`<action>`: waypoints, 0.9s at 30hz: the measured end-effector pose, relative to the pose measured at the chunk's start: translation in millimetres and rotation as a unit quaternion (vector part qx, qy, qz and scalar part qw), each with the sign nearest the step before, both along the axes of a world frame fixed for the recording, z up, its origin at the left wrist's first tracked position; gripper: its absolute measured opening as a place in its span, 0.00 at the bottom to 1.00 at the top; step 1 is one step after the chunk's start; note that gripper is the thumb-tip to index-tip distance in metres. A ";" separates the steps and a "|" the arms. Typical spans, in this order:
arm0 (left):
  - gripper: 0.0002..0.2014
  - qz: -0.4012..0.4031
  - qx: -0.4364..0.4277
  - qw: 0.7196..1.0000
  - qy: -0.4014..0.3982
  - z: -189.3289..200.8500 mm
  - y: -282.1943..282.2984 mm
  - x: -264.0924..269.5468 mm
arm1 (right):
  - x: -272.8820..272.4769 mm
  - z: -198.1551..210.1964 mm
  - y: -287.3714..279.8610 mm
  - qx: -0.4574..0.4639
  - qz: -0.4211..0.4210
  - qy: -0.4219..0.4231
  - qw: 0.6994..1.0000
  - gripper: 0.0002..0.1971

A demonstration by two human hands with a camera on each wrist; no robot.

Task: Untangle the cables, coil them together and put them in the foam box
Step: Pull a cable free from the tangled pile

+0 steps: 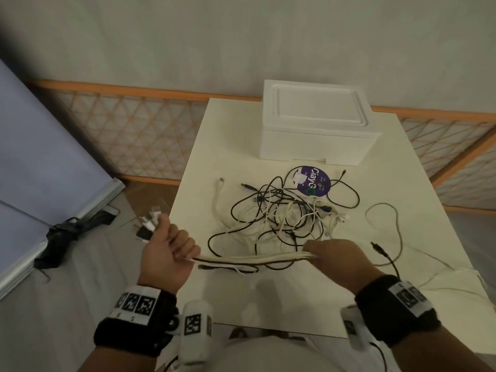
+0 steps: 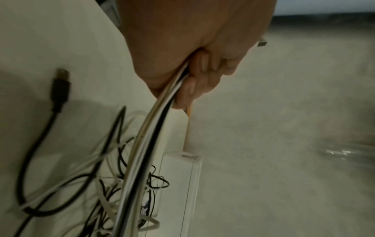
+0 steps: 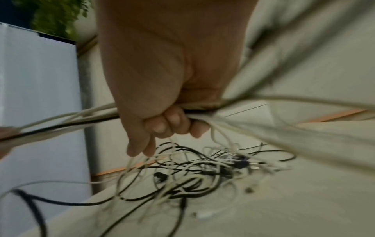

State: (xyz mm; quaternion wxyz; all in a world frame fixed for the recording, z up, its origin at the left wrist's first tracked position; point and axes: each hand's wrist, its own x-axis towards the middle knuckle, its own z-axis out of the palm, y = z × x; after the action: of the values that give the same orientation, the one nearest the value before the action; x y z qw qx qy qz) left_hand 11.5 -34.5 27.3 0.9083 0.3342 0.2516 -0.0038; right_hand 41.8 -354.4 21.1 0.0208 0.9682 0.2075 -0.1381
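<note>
A bundle of white and black cables (image 1: 249,259) stretches level between my two hands above the near part of the table. My left hand (image 1: 167,251) grips one end in a fist, with the plug ends (image 1: 153,220) sticking out past the table's left edge. My right hand (image 1: 331,255) is curled round the bundle further right (image 3: 172,118). From there the cables run into a tangled heap (image 1: 284,213) on the table's middle. The closed white foam box (image 1: 316,127) stands at the far side. In the left wrist view the bundle (image 2: 150,136) leaves my fist.
A purple round disc (image 1: 312,183) lies under the heap near the box. A loose black plug (image 1: 378,249) and a thin white cable loop (image 1: 386,210) lie to the right. A grey board (image 1: 40,170) leans at the left, with dark gear (image 1: 64,232) on the floor.
</note>
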 end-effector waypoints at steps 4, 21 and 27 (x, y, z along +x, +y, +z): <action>0.29 -0.021 -0.010 0.998 0.064 -18.0 4.9 -15.0 | -4.5 -6.6 -37.1 -0.033 -0.033 0.023 0.999 0.32; 0.27 -0.041 0.020 0.971 0.236 -73.4 -13.2 -32.8 | -9.0 -10.3 106.5 0.107 0.059 0.139 0.983 0.25; 0.22 -0.181 0.060 0.961 0.202 -51.6 -20.9 -22.4 | 21.2 8.5 122.2 0.389 -0.066 0.174 0.902 0.10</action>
State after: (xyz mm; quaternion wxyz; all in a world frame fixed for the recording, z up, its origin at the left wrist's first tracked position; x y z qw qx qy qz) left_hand -10.8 -55.4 -24.3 0.8010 0.4199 0.3652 -0.2205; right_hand 63.1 -232.3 29.6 -0.4027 0.8716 0.1808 -0.2134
